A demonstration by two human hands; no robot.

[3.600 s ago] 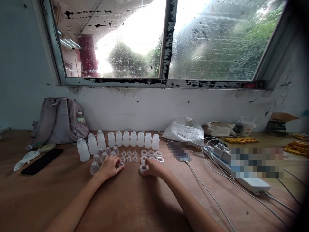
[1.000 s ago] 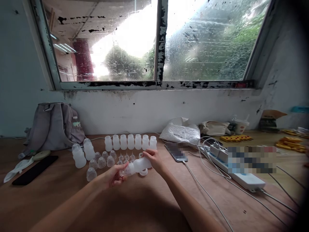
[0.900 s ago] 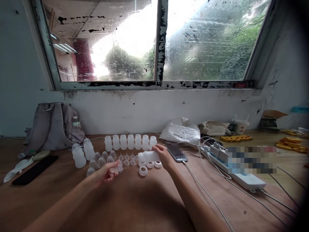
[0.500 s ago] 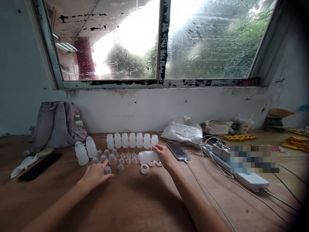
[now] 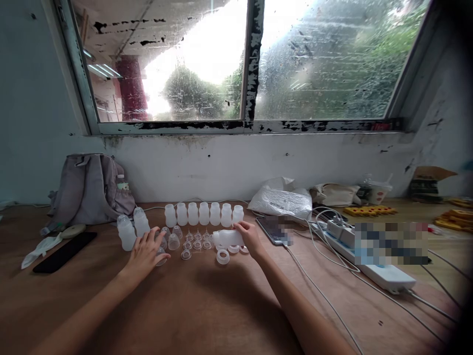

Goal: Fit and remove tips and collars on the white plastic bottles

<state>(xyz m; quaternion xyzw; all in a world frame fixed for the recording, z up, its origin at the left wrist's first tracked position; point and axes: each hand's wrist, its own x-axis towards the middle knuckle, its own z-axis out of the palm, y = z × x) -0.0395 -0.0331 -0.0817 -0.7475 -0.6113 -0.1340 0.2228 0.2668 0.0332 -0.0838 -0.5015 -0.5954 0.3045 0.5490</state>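
In my right hand (image 5: 249, 238) is a frosted white baby bottle (image 5: 226, 238), lying nearly sideways with its neck to the left, just above several white collar rings (image 5: 222, 257). My left hand (image 5: 146, 250) reaches over the clear dome caps (image 5: 174, 241) with its fingers spread, its thumb close to the nearest cap (image 5: 161, 258). Whether the fingers touch the caps, I cannot tell. Between the two hands stand several clear silicone nipples (image 5: 197, 244). Behind them runs a row of open bottles (image 5: 204, 214). Two capped-looking bottles (image 5: 126, 232) stand left of my left hand.
A grey backpack (image 5: 92, 190) leans at the back left, a black slab (image 5: 64, 252) before it. To the right lie a phone (image 5: 269, 230) on a cable, a silver plastic bag (image 5: 283, 199) and a white power strip (image 5: 388, 277) with trailing wires. The wall and window rise behind.
My left hand has shifted a little left and away from me, and its fingers are more raised. The nearest cap sits slightly farther left. My right hand keeps the bottle in place.
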